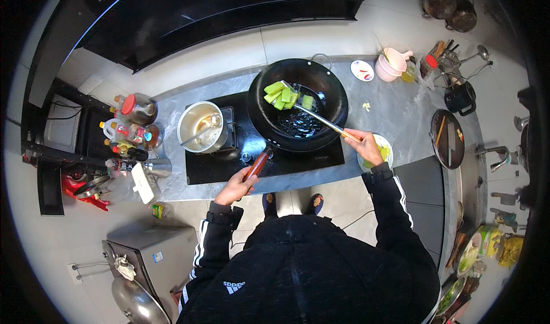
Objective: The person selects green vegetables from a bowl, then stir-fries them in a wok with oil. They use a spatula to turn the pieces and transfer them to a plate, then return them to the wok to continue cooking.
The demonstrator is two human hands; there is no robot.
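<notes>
On the black glass cooktop [209, 173], a large black wok [333, 98] sits with a shallow pool of shiny liquid at its base. Left hand [234, 188] closed around the red-brown wok handle [260, 162], which points back toward the wearer; fingers wrapped, grip firm. Right hand [364, 146] at the wok's right side, fingers curled shut on the pale grip end of a metal ladle [318, 117]. Its bowl end lies over the wok's left part, heaped with cut green vegetable pieces [281, 95]; another green piece lies in the wok just right of the heap. Beneath the right hand, partly hidden: a white plate [391, 156] bearing yellow-green bits.

Left of the wok, a light metal saucepan [188, 123] with a long-handled spoon [197, 135] leaning in it. Farther back on the grey countertop [404, 115], right of the wok: small white saucer [356, 67] with red pieces, near a pink pitcher [388, 69].
</notes>
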